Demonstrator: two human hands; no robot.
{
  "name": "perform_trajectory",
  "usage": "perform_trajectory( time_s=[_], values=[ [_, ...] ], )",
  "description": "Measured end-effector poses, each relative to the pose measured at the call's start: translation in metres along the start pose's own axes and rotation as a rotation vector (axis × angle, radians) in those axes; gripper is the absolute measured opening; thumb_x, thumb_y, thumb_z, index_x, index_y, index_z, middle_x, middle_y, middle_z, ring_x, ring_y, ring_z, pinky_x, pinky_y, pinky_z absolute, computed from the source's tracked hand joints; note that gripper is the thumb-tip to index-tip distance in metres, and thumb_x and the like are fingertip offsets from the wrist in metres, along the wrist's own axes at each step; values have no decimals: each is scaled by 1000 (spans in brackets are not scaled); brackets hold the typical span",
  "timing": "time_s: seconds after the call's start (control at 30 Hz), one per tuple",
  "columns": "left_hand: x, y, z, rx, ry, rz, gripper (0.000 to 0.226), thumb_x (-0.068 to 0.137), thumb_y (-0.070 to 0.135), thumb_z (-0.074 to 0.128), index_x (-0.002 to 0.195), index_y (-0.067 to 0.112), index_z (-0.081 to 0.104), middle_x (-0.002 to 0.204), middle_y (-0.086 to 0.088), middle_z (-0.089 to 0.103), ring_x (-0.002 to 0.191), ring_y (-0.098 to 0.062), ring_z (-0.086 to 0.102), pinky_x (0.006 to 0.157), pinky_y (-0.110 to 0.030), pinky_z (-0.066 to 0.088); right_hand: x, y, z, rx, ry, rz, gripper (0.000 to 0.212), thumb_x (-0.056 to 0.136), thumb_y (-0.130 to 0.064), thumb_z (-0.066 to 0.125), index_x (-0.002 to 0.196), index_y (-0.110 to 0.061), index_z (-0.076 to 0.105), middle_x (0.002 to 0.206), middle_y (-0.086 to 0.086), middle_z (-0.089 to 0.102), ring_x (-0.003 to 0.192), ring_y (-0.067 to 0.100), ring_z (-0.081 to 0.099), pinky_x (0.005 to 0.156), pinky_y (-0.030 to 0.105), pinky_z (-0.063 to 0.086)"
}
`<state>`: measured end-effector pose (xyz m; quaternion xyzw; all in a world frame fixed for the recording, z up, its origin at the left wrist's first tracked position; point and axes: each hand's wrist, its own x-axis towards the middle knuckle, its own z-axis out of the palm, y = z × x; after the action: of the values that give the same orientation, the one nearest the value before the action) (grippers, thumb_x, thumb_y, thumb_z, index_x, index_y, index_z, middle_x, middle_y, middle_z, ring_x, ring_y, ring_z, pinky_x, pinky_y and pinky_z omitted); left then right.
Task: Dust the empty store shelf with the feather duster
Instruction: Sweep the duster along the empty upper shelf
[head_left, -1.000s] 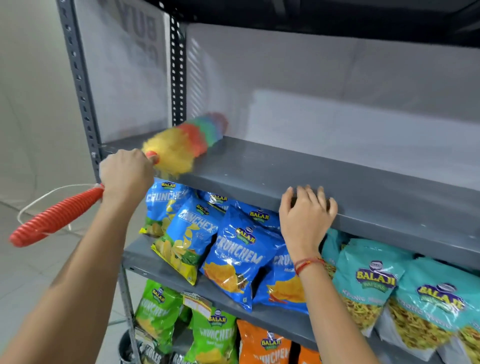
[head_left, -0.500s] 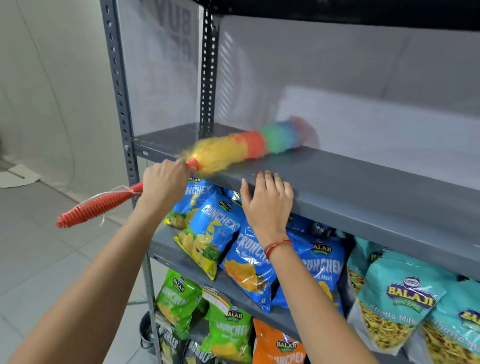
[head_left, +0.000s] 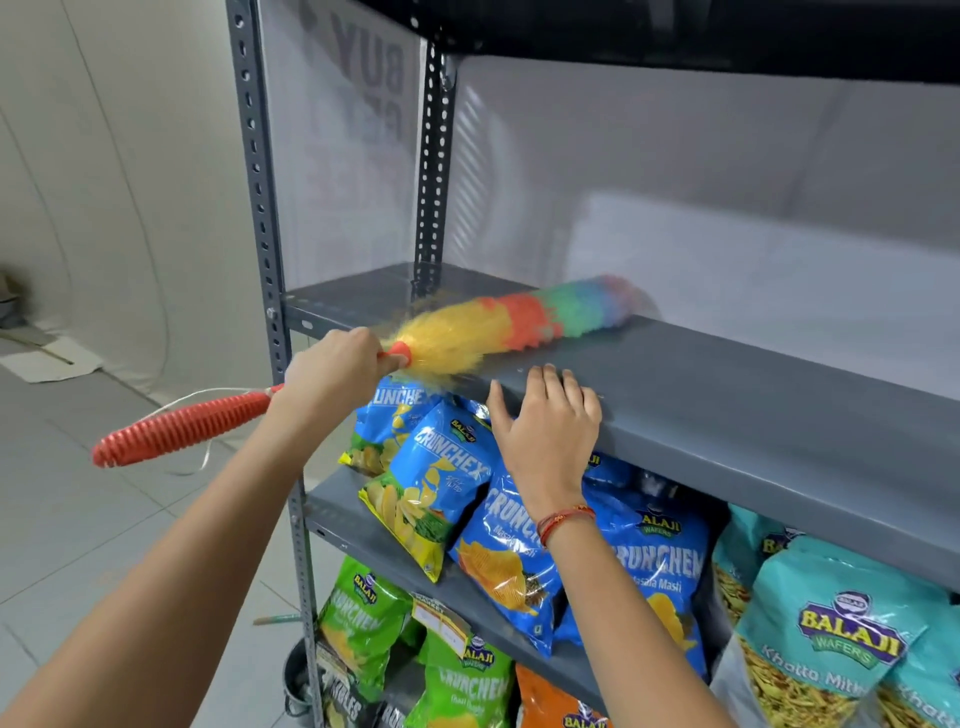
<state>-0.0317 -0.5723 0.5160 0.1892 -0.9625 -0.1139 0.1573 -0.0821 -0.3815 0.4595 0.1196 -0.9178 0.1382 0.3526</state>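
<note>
The feather duster (head_left: 498, 327) lies across the gray shelf (head_left: 727, 384), with its fluffy head on the shelf top near the left end. The fluff goes yellow, then orange, then green, then blue, and the far tip looks blurry, close to the white back wall (head_left: 727, 182). The left hand (head_left: 332, 371) is wrapped tight around the thin part of the stick, just behind the yellow fluff. The fat red ribbed handle (head_left: 182, 428) sticks out past the hand, down and to the left, off the shelf, and a white loop of string (head_left: 202, 400) hangs from it. The right hand (head_left: 550, 426) is open and flat, holding nothing, with its fingers resting on the front edge of the same shelf, just beside the yellow fluff. A red thread band (head_left: 563, 519) is tied round that wrist. The shelf top has nothing else on it. On the shelf below stand blue chip bags (head_left: 441, 478) and teal snack bags (head_left: 831, 639). Lower still are green chip bags (head_left: 363, 618) and an orange bag (head_left: 550, 701). A gray metal post with holes (head_left: 260, 208) holds up the left front corner, with gray floor tiles (head_left: 78, 519) beyond it
</note>
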Motion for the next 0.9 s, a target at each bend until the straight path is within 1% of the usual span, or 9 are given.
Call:
perform_trajectory(
  time_s=[0.07,0.13,0.23,0.33,0.4,0.53,0.6,0.7,0.9],
  values=[
    [9,-18,-6,44,64,-145,47,92,50,47,94,6,62,84,-13,62,77,-31,61,65,-33,42,0,0,-1,4,-3,7,51,89,-46,50,109,-2,66,117,14,69,116,29,59,98,41,42],
    [14,-32,-12,186,254,-220,33,95,34,51,100,4,63,97,-19,66,89,-36,65,66,-34,42,-1,0,-1,-2,-7,16,51,89,-46,49,110,-3,66,118,13,68,117,29,58,99,41,41],
    [14,-37,-11,209,402,-161,38,97,36,46,95,2,64,93,-22,68,85,-39,66,65,-34,46,1,-5,0,10,-23,28,50,90,-44,46,113,-4,65,122,12,66,122,28,53,103,43,36],
    [13,-35,-9,125,348,2,49,94,52,39,100,11,65,90,-16,67,81,-37,65,60,-35,43,8,-24,3,58,-76,-22,47,91,-39,46,117,-3,61,131,13,60,130,28,45,109,44,29],
    [16,-38,-12,91,210,76,49,91,58,38,101,19,66,81,-9,63,73,-33,61,57,-31,40,11,-37,8,65,-136,-90,49,93,-40,43,125,-5,54,139,13,52,136,27,38,112,43,25],
    [33,-59,-21,-29,-111,-37,50,88,56,46,96,13,69,76,-9,61,71,-28,57,65,-33,48,16,-55,17,81,-189,-149,51,94,-39,42,130,-4,48,142,14,47,138,28,32,113,41,23],
    [43,-76,-26,-52,-99,-181,50,88,56,49,98,10,67,85,-14,64,79,-29,61,75,-37,52,19,-60,19,75,-202,-152,50,94,-37,42,130,-3,46,142,15,47,137,29,33,113,42,24],
    [50,-99,-35,31,52,-364,48,90,50,51,99,5,65,80,-14,59,74,-29,59,70,-35,49,18,-61,19,73,-195,-150,47,94,-34,42,129,-3,49,139,15,50,134,30,38,112,41,27],
    [49,-94,-30,174,175,-417,30,96,27,51,102,-1,61,91,-22,61,83,-37,60,71,-39,46,16,-58,19,89,-163,-150,44,93,-31,46,125,-2,53,134,15,55,129,32,45,110,42,33]
  ],
)
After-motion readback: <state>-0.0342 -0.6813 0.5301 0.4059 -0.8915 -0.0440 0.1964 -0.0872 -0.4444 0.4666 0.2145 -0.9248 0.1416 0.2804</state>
